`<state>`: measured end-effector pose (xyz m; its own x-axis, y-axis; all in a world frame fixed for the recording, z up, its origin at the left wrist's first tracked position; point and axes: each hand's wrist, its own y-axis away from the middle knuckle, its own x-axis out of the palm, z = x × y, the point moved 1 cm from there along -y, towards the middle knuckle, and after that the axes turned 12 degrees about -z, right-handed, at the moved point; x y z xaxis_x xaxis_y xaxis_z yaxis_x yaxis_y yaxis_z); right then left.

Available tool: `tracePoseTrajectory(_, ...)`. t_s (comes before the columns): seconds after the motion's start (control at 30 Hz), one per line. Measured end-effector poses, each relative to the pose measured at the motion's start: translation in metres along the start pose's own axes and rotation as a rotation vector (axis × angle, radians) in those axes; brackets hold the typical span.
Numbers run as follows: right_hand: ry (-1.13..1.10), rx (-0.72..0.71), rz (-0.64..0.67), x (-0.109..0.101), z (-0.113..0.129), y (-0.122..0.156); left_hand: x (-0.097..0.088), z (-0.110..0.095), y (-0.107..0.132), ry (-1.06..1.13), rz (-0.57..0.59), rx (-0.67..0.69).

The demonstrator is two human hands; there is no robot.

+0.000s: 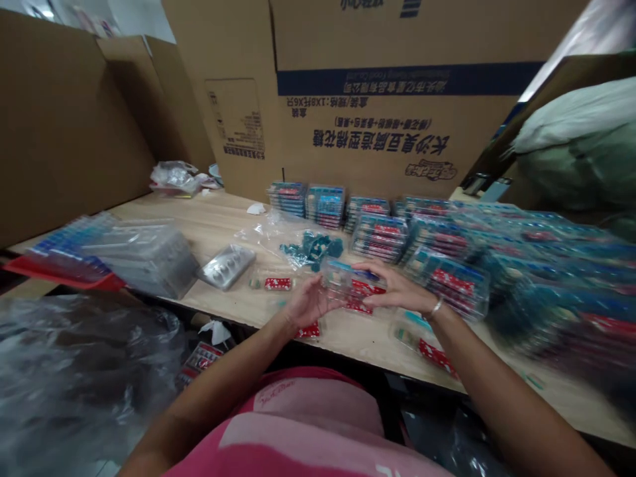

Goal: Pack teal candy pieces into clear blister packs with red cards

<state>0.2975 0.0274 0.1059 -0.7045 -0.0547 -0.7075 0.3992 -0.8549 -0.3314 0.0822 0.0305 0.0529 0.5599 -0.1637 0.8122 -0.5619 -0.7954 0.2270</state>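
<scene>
Between my two hands, just above the table, is a clear plastic pack [342,279] with a blue edge and a red white-spotted piece. My left hand [311,306] grips its left end, palm turned up. At its right end, my right hand [392,286] has the fingers over the top and the thumb below. Beneath and around my hands lie loose red spotted pieces [277,283], some with small pale items. Another pack with a red piece [437,354] lies under my right forearm. Behind my hands, small teal items [315,248] spill from a clear bag [271,228].
Filled packs stand in stacks [380,235] at the back and all along the right, blurred there. To the left are a clear moulded tray [227,266], a stack of such trays [149,255] and a red tray [64,273]. A large cardboard box [368,142] walls the back.
</scene>
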Motion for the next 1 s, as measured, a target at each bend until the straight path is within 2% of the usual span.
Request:
tracePoseTrajectory(0.1,-0.038,0.053,0.012,-0.001,-0.006,0.007,0.002,0.016,0.000,0.039,-0.013,-0.009)
tracePoseTrajectory(0.17,-0.012,0.066,-0.005,0.002,-0.009,0.011,0.000,0.019,-0.001,0.051,-0.052,0.031)
tracePoseTrajectory(0.3,0.065,0.068,-0.055,0.011,-0.011,0.015,-0.010,0.011,0.000,0.016,-0.138,0.063)
tracePoseTrajectory(0.4,0.047,0.073,-0.045,0.015,-0.011,0.011,-0.015,0.003,0.002,0.012,-0.137,0.030)
tracePoseTrajectory(0.73,-0.311,0.191,-0.004,0.014,-0.011,-0.004,-0.022,0.000,0.002,0.061,-0.130,0.009)
tracePoseTrajectory(0.9,-0.241,0.208,-0.120,0.001,-0.010,-0.010,-0.024,-0.008,0.002,0.045,-0.161,0.045)
tracePoseTrajectory(1.0,-0.060,0.155,-0.233,-0.016,-0.002,-0.002,-0.031,-0.025,0.011,0.058,-0.214,0.110)
